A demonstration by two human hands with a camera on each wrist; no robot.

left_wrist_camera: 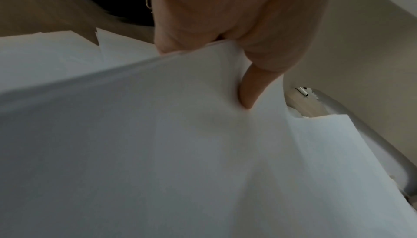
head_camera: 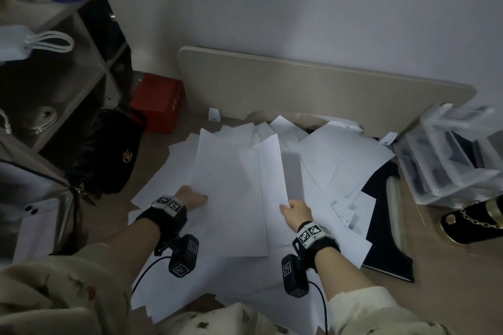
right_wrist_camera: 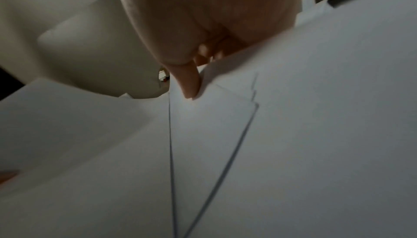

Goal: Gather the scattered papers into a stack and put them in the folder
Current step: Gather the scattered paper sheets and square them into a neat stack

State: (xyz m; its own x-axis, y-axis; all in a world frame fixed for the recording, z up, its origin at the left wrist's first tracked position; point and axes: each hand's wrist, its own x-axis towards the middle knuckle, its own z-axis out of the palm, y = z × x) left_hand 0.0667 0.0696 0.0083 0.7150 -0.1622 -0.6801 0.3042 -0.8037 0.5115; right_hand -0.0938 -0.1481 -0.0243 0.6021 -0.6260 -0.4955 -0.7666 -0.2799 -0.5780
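Several white papers (head_camera: pixel 340 160) lie scattered and overlapping on the brown floor. My left hand (head_camera: pixel 194 198) pinches the left edge of a large sheet (head_camera: pixel 228 187) and holds it lifted; in the left wrist view my thumb (left_wrist_camera: pixel 248 92) presses on top of that sheet (left_wrist_camera: pixel 180 134). My right hand (head_camera: pixel 292 211) pinches the near end of a narrower sheet (head_camera: pixel 272 171) beside it; the right wrist view shows the thumb (right_wrist_camera: pixel 189 86) on this paper (right_wrist_camera: pixel 293 117) with fingers curled underneath. A dark folder (head_camera: pixel 386 228) lies at the right, partly covered by papers.
A black handbag (head_camera: pixel 109 155) and a red box (head_camera: pixel 158 102) sit left of the papers, by a shelf unit (head_camera: pixel 54 76). A beige board (head_camera: pixel 313 90) leans on the wall behind. A clear plastic organiser (head_camera: pixel 449 160) and a black shoe with a gold chain (head_camera: pixel 473 223) stand at the right.
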